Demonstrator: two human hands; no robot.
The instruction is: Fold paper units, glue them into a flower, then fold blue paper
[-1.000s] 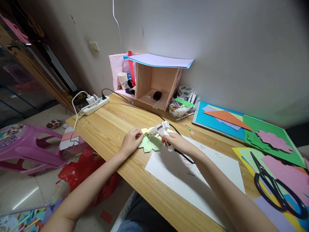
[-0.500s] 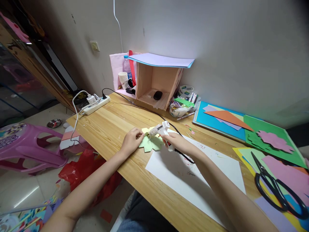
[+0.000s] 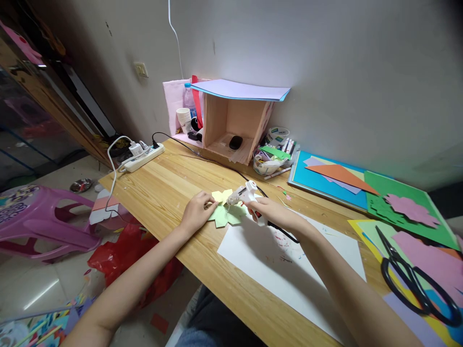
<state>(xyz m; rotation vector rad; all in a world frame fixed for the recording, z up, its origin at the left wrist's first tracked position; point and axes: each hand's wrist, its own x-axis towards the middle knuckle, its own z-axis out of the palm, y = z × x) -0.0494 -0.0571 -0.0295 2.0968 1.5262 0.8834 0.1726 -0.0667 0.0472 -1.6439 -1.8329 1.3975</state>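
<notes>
A paper flower [image 3: 221,218] in pale green and yellow lies on the wooden table [image 3: 159,193], overlapping the corner of a white sheet [image 3: 253,260]. My left hand [image 3: 198,210] is closed on the flower's left edge, thumb and fingers pinching the paper. In my right hand [image 3: 269,211] is a white hot glue gun [image 3: 247,192], gripped by its handle. Its nozzle points left and down over the flower's middle; whether the tip touches the paper I cannot tell. A black cord trails from the handle under my right wrist.
Black-handled scissors [image 3: 408,274] lie on coloured paper at the right. A cardboard box [image 3: 217,120] and a clear tub of markers [image 3: 267,166] stand at the back. A white power strip [image 3: 144,158] sits at the left edge. Stacked blue and green sheets [image 3: 333,185] lie back right.
My right hand has drawn the glue gun slightly to the right, so more of the flower's middle shows. My left hand stays at the flower's edge.
</notes>
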